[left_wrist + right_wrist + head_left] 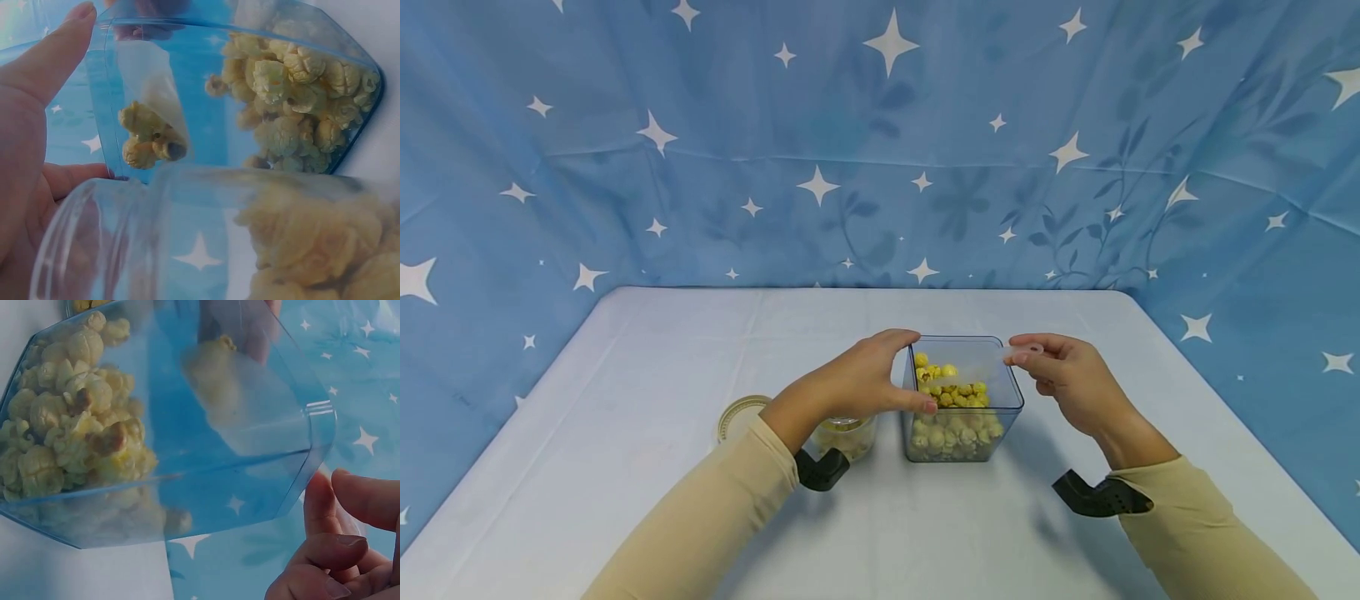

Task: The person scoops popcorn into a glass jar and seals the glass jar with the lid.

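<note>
A clear square container (973, 410), part filled with yellow popcorn (955, 435), stands on the table. My left hand (868, 375) grips its rim from the left, thumb on the near side and fingers toward the far side. At the container's right rim, my right hand (1071, 377) pinches the handle of a translucent scoop (1035, 349) between thumb and forefinger. The scoop's bowl (147, 65) is inside the container, with a few popcorn pieces (142, 132) in it, above the heap.
A clear jar (861, 442) with popcorn inside stands left of the container, partly hidden under my left wrist. A round gold-rimmed lid (736, 410) lies farther left, partly covered by the sleeve. A blue star-patterned curtain (850, 225) hangs behind the white table (647, 375).
</note>
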The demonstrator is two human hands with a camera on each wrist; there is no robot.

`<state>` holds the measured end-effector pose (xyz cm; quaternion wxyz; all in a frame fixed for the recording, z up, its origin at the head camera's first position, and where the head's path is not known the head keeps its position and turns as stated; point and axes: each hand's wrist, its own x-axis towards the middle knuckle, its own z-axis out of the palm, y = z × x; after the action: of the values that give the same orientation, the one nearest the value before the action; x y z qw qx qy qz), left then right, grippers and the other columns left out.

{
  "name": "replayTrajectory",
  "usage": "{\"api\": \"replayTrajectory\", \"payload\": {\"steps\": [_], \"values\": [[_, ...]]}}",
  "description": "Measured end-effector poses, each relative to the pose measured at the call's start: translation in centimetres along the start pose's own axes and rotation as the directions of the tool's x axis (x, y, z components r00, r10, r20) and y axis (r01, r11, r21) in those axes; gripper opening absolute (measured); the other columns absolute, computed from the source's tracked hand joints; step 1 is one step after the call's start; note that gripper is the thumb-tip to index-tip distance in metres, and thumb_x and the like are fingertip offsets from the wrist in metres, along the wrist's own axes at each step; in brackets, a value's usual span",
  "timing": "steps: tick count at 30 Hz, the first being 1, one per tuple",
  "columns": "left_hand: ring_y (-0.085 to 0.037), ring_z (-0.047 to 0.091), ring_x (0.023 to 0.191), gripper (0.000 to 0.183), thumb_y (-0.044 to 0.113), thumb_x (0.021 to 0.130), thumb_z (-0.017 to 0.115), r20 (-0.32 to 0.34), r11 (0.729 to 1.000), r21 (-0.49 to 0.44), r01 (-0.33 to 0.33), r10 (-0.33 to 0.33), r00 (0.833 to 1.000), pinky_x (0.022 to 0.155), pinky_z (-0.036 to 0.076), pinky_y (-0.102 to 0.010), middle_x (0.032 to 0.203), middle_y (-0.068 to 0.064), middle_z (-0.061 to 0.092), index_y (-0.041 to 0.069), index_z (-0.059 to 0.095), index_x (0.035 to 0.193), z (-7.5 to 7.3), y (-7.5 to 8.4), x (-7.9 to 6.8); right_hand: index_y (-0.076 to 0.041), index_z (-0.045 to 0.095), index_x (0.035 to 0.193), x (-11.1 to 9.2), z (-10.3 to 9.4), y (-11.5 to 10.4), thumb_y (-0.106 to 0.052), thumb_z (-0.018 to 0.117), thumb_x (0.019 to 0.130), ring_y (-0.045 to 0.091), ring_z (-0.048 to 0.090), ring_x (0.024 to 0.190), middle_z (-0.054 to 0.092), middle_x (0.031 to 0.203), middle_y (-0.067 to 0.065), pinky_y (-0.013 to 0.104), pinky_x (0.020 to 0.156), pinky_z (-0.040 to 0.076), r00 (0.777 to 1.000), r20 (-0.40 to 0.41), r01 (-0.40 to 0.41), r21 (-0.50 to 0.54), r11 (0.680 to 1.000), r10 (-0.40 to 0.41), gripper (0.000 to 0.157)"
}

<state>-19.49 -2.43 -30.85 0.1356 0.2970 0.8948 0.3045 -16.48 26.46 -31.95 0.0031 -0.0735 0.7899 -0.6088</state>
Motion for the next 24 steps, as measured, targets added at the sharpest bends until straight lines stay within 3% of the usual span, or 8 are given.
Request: {"api": "replayTrajectory", "payload": {"steps": [7,11,24], "values": [[-0.022,0.028,0.147,0.096,0.052,0.084,0.078,-0.006,1.000,0.006,-0.006,0.006,1.000,0.114,0.032,-0.045,0.161,-0.002,0.029,0.014,0.030,0.158,0.1,0.0,0.1,-0.004,0.060,0.116,0.0,0.1,0.7,-0.008,0.056,0.103,0.013,0.032,0.059,0.070,0.093,-0.005,0.036,0.058,0.021,0.999,-0.008,0.034,0.185,0.982,-0.033,0.015],[-0.022,0.028,0.147,0.096,0.053,0.084,0.078,-0.007,1.000,0.006,-0.007,0.007,1.000,0.114,0.032,-0.045,0.161,-0.002,0.030,0.015,0.031,0.158,0.0,0.0,0.1,-0.012,0.064,0.112,0.1,0.2,1.0,-0.008,0.056,0.103,0.012,0.032,0.060,0.071,0.094,-0.005,0.037,0.059,0.020,0.999,-0.016,0.052,0.245,0.968,-0.050,0.013],[-0.021,0.030,0.146,0.097,0.054,0.082,0.079,-0.009,1.000,-0.012,0.012,-0.013,1.000,0.113,0.033,-0.045,0.160,-0.001,0.031,0.016,0.032,0.158,0.1,0.0,0.2,-0.017,0.070,0.104,0.1,-0.3,1.3,-0.007,0.055,0.103,0.012,0.033,0.059,0.069,0.091,-0.004,0.034,0.057,0.020,1.000,-0.001,0.016,0.313,0.950,-0.017,0.019]]}}
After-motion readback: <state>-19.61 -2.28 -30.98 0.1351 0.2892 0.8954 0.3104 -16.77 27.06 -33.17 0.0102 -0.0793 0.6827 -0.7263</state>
